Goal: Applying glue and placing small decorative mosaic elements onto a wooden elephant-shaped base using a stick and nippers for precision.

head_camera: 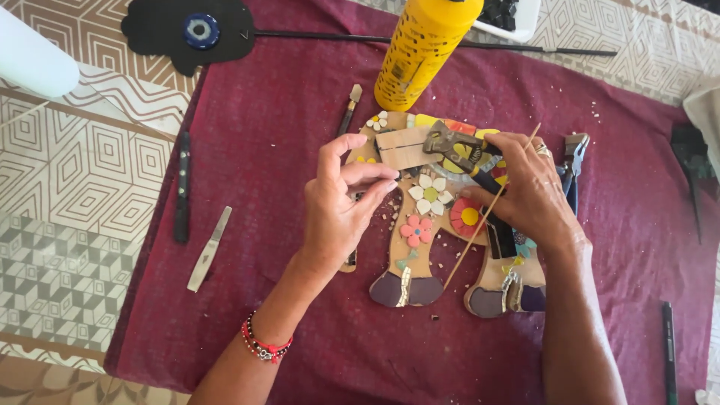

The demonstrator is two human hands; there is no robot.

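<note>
Over the wooden elephant mosaic [439, 247], the right hand [529, 191] grips metal nippers [459, 152] biting a beige tile [403, 147]; the left hand [341, 206] pinches its fingertips together.

Only one package: a tall yellow plastic bottle [422, 51] with black print on its side, upright at the far edge of the maroon cloth [300, 300], just behind the mosaic-covered wooden cutout [427, 225].
</note>
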